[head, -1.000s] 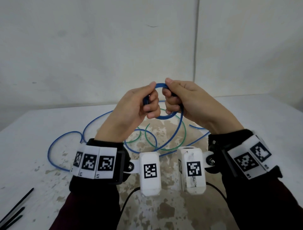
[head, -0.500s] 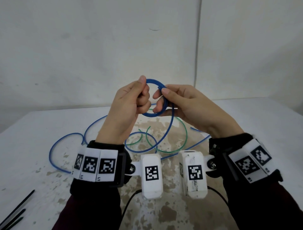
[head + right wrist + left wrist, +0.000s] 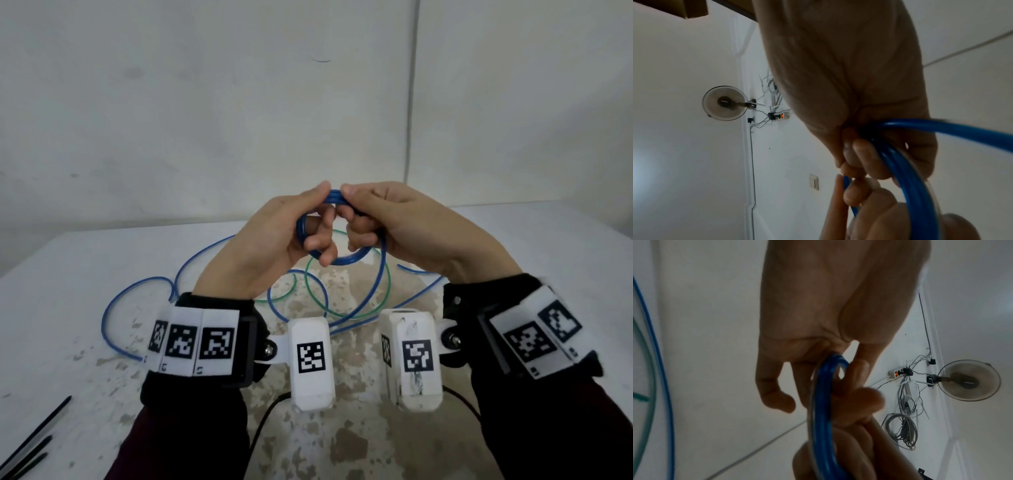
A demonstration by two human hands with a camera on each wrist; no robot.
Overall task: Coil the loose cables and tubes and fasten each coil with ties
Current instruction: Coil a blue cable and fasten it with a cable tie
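Observation:
Both hands hold a small coil of blue tube (image 3: pixel 346 260) in the air above the table. My left hand (image 3: pixel 301 226) grips the coil's left side, fingers curled through the loops (image 3: pixel 820 402). My right hand (image 3: pixel 363 219) pinches the top right of the coil, fingers curled round several strands (image 3: pixel 898 164). From the right hand the loose rest of the blue tube (image 3: pixel 368 301) hangs down and runs in wide loops over the table to the left (image 3: pixel 113 305). A thin green tube (image 3: pixel 346 311) lies looped on the table under the hands.
The white table (image 3: pixel 68 260) has a worn patch in the middle. Black ties (image 3: pixel 37 435) lie at its front left corner. A plain wall stands close behind. The wrist views show a wall fan (image 3: pixel 970 381), a power strip and bundled grey cables across the room.
Another turn of blue tube has been laid on the coil. The hands opened the loop apart half a second ago and have come back together, thumbs meeting at the top.

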